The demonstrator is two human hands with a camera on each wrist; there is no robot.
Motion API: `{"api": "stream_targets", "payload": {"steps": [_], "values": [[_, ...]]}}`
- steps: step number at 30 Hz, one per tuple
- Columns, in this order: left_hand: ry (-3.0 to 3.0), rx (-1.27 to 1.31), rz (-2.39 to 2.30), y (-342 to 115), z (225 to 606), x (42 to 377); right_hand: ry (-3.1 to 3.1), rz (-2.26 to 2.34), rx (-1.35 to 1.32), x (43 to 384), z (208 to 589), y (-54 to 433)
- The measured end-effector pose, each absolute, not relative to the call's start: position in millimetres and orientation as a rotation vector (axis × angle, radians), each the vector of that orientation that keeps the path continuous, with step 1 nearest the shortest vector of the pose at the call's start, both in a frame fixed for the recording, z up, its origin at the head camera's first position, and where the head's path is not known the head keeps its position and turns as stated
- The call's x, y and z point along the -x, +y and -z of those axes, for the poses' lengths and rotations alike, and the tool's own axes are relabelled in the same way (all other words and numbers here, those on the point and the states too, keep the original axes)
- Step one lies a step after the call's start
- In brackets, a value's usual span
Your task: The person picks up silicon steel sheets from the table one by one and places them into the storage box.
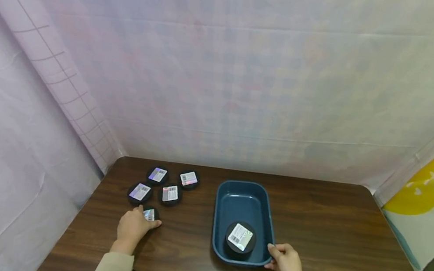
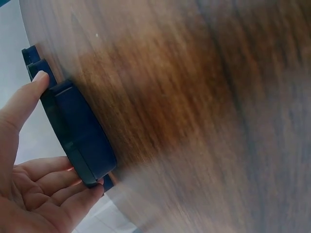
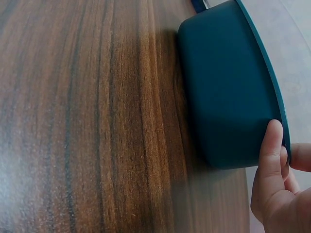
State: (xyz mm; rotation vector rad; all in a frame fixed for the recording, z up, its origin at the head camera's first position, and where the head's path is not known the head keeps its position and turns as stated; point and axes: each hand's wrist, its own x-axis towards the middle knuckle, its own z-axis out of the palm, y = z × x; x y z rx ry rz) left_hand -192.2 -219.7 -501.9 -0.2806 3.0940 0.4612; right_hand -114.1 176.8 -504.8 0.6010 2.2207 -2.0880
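My left hand (image 1: 133, 228) holds a low round black tub (image 1: 149, 215) with a label on top, at the left of the table. In the left wrist view the thumb and the fingers lie on opposite sides of this tub (image 2: 80, 131). My right hand (image 1: 285, 262) pinches the rim of a deep blue tray (image 1: 243, 199) at its near right corner. The right wrist view shows a thumb and fingers on the outside and over the edge of the tray (image 3: 228, 87). Inside the tray, toward its near end, sits another black tub (image 1: 240, 238) with a label.
Several more labelled black tubs (image 1: 170, 193) stand close together just beyond my left hand. All of this is on a dark brown wooden table (image 1: 319, 217). A pale cloth (image 1: 237, 89) hangs behind the table's far edge, with more cloth on both sides.
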Motion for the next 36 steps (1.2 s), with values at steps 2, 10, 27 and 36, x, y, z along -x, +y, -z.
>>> {"api": "stream_targets", "payload": {"steps": [2,10,27,36], "values": [[3.093,0.284,-0.469,-220,502,193,2.222,2.09,-0.596,114,505,177],[3.083,0.296,-0.474,-221,498,192,2.214,2.099,-0.592,116,505,176],[3.099,0.283,-0.551,-217,488,187,2.226,2.078,-0.596,115,505,178],[3.159,0.205,-0.587,-206,471,186,2.233,2.081,-0.591,114,506,178]]}}
